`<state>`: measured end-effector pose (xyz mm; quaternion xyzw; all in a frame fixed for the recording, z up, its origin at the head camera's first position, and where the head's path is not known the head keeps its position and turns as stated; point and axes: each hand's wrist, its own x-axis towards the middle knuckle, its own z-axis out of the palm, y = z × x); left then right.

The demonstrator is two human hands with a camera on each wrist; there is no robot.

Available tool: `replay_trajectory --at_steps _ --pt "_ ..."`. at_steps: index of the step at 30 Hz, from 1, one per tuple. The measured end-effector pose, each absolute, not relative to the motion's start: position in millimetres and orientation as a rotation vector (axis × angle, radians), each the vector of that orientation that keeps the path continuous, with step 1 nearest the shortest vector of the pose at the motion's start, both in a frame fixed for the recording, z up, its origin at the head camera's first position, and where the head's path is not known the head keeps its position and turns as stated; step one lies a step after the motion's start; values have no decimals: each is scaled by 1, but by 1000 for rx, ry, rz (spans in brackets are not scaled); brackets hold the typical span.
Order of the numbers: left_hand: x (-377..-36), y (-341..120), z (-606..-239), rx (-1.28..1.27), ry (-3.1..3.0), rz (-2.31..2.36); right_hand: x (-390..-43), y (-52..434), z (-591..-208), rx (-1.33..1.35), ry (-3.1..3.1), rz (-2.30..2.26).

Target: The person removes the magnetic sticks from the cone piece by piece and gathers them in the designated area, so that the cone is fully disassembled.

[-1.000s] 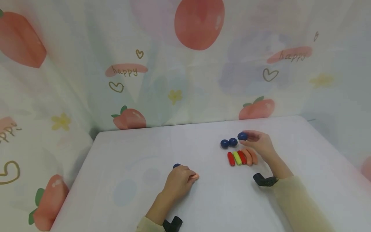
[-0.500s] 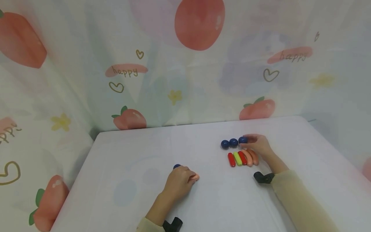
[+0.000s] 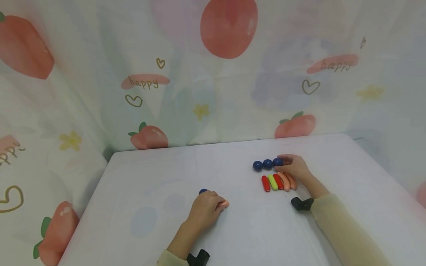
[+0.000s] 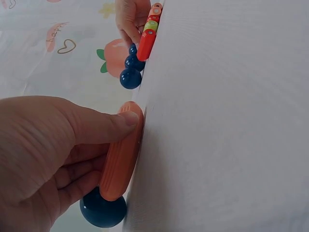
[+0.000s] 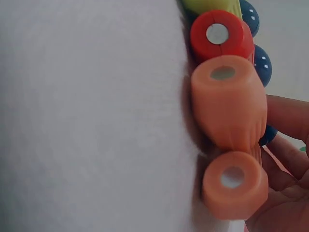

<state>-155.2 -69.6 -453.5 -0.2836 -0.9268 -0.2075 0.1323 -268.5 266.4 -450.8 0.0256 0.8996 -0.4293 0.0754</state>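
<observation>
My left hand [image 3: 204,210] pinches an orange curved magnetic rod [image 4: 123,159] between thumb and fingers, low over the table. A dark blue ball [image 4: 103,210] sits at the rod's near end, against the curled fingers. At the right, my right hand [image 3: 297,168] holds a dark blue ball [image 3: 277,162] at the right end of a row. Beside it stand two more blue balls, the middle one [image 3: 267,164] and the left one [image 3: 257,166]. In the right wrist view, fingers reach behind the orange rods [image 5: 229,96], and most of the held ball is hidden.
In front of the balls lies a row of short rods: a red rod [image 3: 266,183], a green rod [image 3: 273,182], another red rod [image 3: 278,181] and two orange rods [image 3: 291,181]. A white cloth covers the table [image 3: 149,177]. A printed curtain [image 3: 233,92] hangs behind it.
My right hand has lowered its blue ball and brought it into line beside the other two. The left hand has stayed in place with the orange rod.
</observation>
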Motion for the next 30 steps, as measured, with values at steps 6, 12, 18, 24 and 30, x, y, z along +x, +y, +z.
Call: replay_trajectory --at_steps 6,12,18,24,30 --pt "-155 -69 -454 -826 -2707 -588 -269 269 -453 69 2701 -1275" --pt "-154 -68 -454 -835 -2696 -590 -268 270 -453 102 2700 -1284" --pt "-153 -68 -452 -846 -2699 -637 -265 273 -451 143 2712 -1316" --pt "-155 -80 -440 -803 -2719 -791 -264 275 -449 139 2713 -1339" --pt "-163 -101 -430 -742 -2783 -909 -262 282 -450 153 2730 -1374"
